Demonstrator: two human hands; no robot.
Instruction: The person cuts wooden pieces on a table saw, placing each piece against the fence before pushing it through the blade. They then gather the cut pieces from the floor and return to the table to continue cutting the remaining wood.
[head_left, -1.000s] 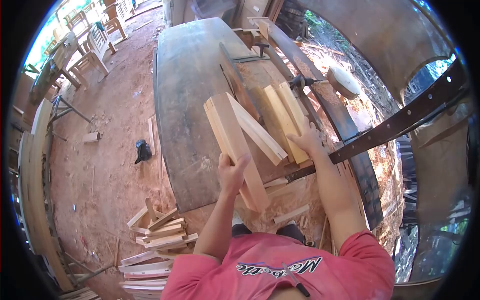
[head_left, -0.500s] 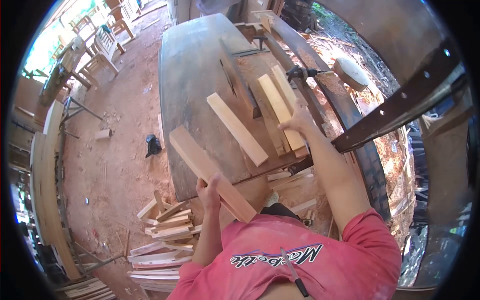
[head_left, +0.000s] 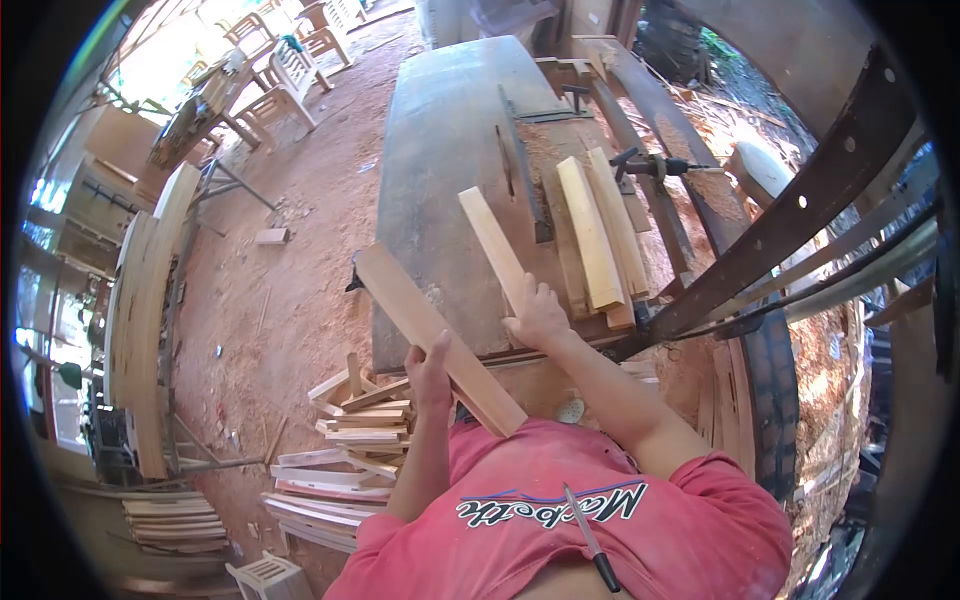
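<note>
- Workbench (head_left: pixel 440 170), broad and dusty, stretching away from the person in the pink shirt (head_left: pixel 560 470).
- Wood pieces (head_left: pixel 370 427) heaped on the ground, just left of the workbench's near end.
- Thick board (head_left: pixel 405 300), slanting over the workbench's near left corner; the left hand (head_left: pixel 430 375) has its fingers clamped on it.
- Pale timbers (head_left: pixel 590 235), side by side on the workbench's right part.
- Slim strip (head_left: pixel 488 228), mid-workbench toward the near edge, right hand (head_left: pixel 538 315) closed about its near end.
</note>
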